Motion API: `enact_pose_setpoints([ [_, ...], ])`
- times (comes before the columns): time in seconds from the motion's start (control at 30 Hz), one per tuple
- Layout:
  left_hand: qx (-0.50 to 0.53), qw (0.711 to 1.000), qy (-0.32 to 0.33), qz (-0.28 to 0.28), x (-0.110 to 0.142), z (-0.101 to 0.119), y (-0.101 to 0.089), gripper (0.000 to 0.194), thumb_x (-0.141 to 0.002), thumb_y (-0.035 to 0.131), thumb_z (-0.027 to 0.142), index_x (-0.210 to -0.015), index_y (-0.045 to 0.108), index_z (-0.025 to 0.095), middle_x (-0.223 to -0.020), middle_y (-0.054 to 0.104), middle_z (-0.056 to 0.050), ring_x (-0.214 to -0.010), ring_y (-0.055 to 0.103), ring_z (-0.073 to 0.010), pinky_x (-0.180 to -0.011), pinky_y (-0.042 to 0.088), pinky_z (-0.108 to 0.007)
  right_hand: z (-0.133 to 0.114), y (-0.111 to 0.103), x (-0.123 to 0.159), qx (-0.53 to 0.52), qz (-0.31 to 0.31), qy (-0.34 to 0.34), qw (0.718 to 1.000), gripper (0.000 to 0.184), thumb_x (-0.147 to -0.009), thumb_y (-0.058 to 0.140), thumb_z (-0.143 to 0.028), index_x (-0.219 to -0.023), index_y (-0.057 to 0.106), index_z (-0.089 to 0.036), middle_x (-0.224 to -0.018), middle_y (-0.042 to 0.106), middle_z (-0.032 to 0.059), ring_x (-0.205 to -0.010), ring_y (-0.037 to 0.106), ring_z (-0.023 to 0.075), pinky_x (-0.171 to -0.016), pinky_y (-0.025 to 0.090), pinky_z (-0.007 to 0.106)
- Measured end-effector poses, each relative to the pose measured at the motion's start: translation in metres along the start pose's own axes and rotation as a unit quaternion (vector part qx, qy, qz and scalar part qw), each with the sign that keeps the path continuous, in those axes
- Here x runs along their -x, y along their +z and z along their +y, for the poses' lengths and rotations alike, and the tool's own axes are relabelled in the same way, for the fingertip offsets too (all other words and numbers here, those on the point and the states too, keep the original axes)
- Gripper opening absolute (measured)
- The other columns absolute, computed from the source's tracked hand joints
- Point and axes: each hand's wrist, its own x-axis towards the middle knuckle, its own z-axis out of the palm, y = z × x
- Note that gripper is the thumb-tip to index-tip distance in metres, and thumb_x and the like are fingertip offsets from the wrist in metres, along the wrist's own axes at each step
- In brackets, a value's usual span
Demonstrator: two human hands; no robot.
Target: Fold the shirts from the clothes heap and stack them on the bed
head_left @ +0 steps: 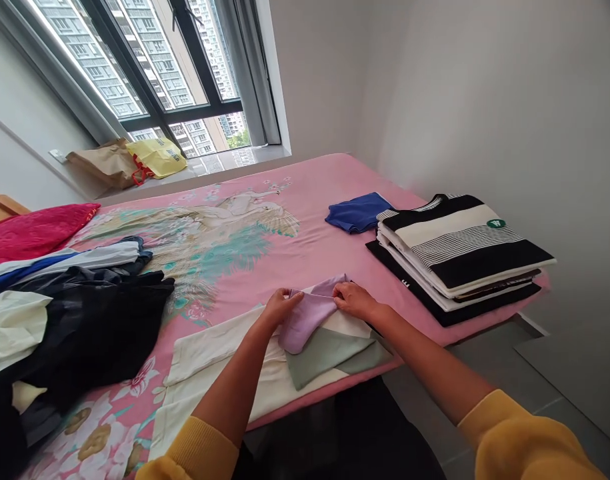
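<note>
A small lilac cloth (307, 315) lies on the near edge of the pink bedsheet (265, 253), on top of a sage-green piece (325, 353) and a cream garment (219, 373). My left hand (279, 305) pinches the lilac cloth's left upper edge, fingers closed. My right hand (353, 299) grips its right upper edge, fingers closed too. Both yellow sleeves reach in from the bottom.
A neat stack of folded black-and-white striped tops (459, 257) sits at the bed's right edge, with a folded blue garment (357, 212) behind it. A heap of unfolded dark and white clothes (69, 320) lies left, a red pillow (35, 230) beyond. Bags (135, 160) rest on the windowsill.
</note>
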Motion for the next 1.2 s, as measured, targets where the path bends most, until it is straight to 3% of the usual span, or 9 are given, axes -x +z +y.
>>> enact_pose_setpoints([
  [0.13,0.036,0.995,-0.035,-0.083,0.019,-0.002,-0.012,0.069,-0.063,0.069,0.052,-0.120,0.050,0.019,-0.082,0.065,-0.003,-0.060,0.058,-0.0132,-0.046,0.037,-0.020,0.002,0.001,0.001,-0.008,0.007,0.001,1.000,0.016,-0.076,0.050,-0.018,-0.085,0.063,-0.018,-0.091,0.065,0.0047,-0.083,0.056,0.0150,-0.070,0.038,0.022],
  [0.27,0.025,0.991,-0.069,-0.108,0.039,-0.018,-0.017,0.089,-0.060,0.072,0.045,-0.136,0.033,0.021,-0.075,0.059,0.000,-0.052,0.051,-0.0106,-0.042,0.032,-0.020,0.003,0.004,0.001,-0.013,0.016,0.000,1.000,0.015,-0.077,0.050,-0.019,-0.084,0.063,-0.018,-0.091,0.065,0.0047,-0.085,0.056,0.0154,-0.072,0.038,0.022],
  [0.37,0.113,0.985,-0.052,-0.117,0.050,-0.033,-0.015,0.092,-0.061,0.070,0.034,-0.139,0.023,0.020,-0.063,0.049,0.007,-0.051,0.047,-0.0088,-0.046,0.035,-0.020,0.003,0.007,0.001,-0.014,0.020,0.001,1.000,0.015,-0.077,0.050,-0.020,-0.083,0.063,-0.018,-0.091,0.065,0.0048,-0.085,0.055,0.0152,-0.071,0.038,0.022],
  [0.47,0.144,0.986,-0.014,-0.079,0.060,-0.046,-0.009,0.085,-0.063,0.066,0.028,-0.137,0.026,0.017,-0.061,0.044,0.008,-0.054,0.047,-0.0088,-0.051,0.039,-0.021,0.003,0.008,0.001,-0.014,0.024,0.006,1.000,0.014,-0.076,0.051,-0.019,-0.082,0.063,-0.018,-0.089,0.065,0.0044,-0.083,0.055,0.0151,-0.070,0.037,0.022],
  [0.67,-0.061,0.995,0.073,0.042,0.082,-0.056,0.000,0.074,-0.067,0.064,0.034,-0.132,0.036,0.016,-0.087,0.058,-0.002,-0.075,0.058,-0.0166,-0.073,0.047,-0.032,-0.001,0.005,0.004,-0.019,0.040,0.012,0.999,0.010,-0.074,0.053,-0.017,-0.078,0.063,-0.018,-0.085,0.064,0.0038,-0.081,0.055,0.0153,-0.070,0.038,0.023],
  [0.8,-0.138,0.949,0.237,0.153,0.085,-0.051,0.005,0.036,-0.082,0.048,0.023,-0.117,0.053,0.020,-0.106,0.060,-0.008,-0.102,0.056,-0.0203,-0.092,0.044,-0.037,-0.020,0.000,0.012,-0.024,0.104,0.009,0.994,0.015,-0.081,0.047,-0.018,-0.089,0.059,-0.017,-0.095,0.062,0.0062,-0.093,0.053,0.0163,-0.084,0.037,0.026],
  [0.9,-0.191,0.916,0.326,0.138,0.076,-0.046,0.015,0.034,-0.084,0.038,0.011,-0.107,0.061,0.023,-0.116,0.061,-0.005,-0.116,0.051,-0.0179,-0.101,0.040,-0.035,-0.047,0.001,0.019,-0.068,0.140,-0.048,0.987,0.016,-0.085,0.043,-0.019,-0.092,0.057,-0.018,-0.097,0.062,0.0053,-0.096,0.052,0.0151,-0.087,0.037,0.026],
  [1.07,-0.294,0.903,0.291,0.114,0.063,-0.050,0.043,0.036,-0.087,0.042,0.021,-0.121,0.054,0.022,-0.133,0.051,-0.006,-0.129,0.039,-0.0223,-0.108,0.030,-0.044,-0.079,0.029,0.025,-0.106,0.094,-0.129,0.981,0.025,-0.089,0.036,-0.020,-0.099,0.058,-0.018,-0.102,0.062,0.0062,-0.099,0.054,0.0148,-0.091,0.039,0.026],
  [1.2,-0.319,0.911,0.232,0.124,0.066,-0.063,0.053,0.049,-0.086,0.046,0.030,-0.134,0.041,0.023,-0.145,0.035,-0.006,-0.135,0.028,-0.0233,-0.111,0.022,-0.048,-0.073,0.059,0.027,-0.008,0.017,-0.144,0.989,0.042,-0.091,0.034,-0.026,-0.129,0.046,-0.014,-0.139,0.041,0.0099,-0.130,0.032,0.0199,-0.110,0.018,0.039],
])
